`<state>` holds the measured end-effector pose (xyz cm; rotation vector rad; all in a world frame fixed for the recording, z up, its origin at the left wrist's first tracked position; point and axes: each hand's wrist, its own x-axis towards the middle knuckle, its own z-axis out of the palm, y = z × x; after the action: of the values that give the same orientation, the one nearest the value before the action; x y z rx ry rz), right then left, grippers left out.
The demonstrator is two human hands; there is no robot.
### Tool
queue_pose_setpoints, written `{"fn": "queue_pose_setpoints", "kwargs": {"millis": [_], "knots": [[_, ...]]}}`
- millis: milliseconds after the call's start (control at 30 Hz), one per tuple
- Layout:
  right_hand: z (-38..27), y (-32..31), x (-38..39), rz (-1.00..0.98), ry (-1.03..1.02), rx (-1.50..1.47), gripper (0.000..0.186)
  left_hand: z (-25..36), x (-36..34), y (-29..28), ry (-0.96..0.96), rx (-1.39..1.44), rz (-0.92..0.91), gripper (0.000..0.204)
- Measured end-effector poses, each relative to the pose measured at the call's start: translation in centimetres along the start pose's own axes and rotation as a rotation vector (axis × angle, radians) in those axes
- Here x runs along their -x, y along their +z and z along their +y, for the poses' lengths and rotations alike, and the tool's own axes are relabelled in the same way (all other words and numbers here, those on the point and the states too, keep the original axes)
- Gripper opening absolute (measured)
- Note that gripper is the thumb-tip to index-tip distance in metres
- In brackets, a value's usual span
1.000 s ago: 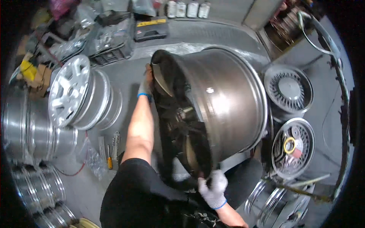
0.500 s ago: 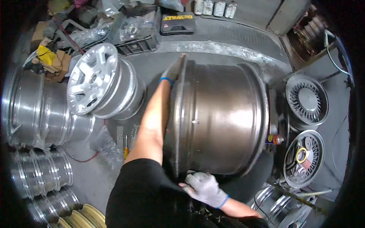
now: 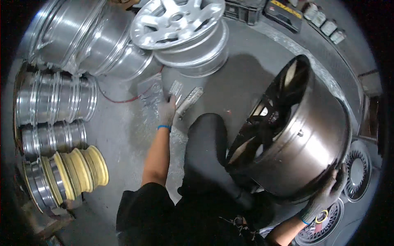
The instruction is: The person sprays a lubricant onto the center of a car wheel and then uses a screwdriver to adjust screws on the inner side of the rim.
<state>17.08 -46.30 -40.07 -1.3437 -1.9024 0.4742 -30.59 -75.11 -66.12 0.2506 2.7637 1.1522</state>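
A large bronze-grey wheel rim leans tilted beside my legs, with its dark spoked face turned left. My right hand, gloved in grey with a blue cuff, holds its lower right edge. On the floor to the left, my gloved left hand is closed around the handle of a screwdriver; only the thin shaft shows past the fingers. Perforated pale strips lie beside that hand, along with clear plastic wrapping.
A silver spoked wheel stands beyond the left hand. Silver barrels and yellow rims line the left side. Two finned wheels, one a finned wheel upright in view, lie at right. A toolbox and bottles stand at the back.
My left hand has left the big rim and reached down to the screwdriver on the floor. The right hand has shifted to the rim's right edge. The rim is now tilted, and the view has turned left.
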Motion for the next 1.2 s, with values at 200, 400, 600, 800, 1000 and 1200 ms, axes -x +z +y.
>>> {"fn": "queue_pose_setpoints", "kwargs": {"millis": [200,400,600,800,1000,1200], "knots": [[-11.1,2.8,3.6,-0.150,-0.091,-0.282,0.023,-12.9,4.6,1.5,-0.034,-0.472,-0.111,0.032],[-18.7,10.6,6.6,-1.215,-0.379,-0.751,0.019,-14.9,3.0,5.1,-0.192,-0.694,-0.082,0.036],[-19.7,14.0,7.4,-1.469,-0.305,-0.914,0.015,-13.1,0.3,5.1,-0.398,-0.910,-0.269,0.051],[-20.9,15.6,6.8,-1.528,-0.269,-1.061,0.012,-15.8,1.7,6.6,-0.317,-0.763,-0.179,0.052],[-20.7,19.1,11.5,-1.148,-0.164,-0.550,0.023,-5.0,9.9,-1.5,-0.212,0.028,-0.186,0.047],[-19.5,22.8,16.1,-1.082,0.003,-0.462,0.048,7.6,17.7,-10.6,0.436,0.284,-0.238,0.046]]}}
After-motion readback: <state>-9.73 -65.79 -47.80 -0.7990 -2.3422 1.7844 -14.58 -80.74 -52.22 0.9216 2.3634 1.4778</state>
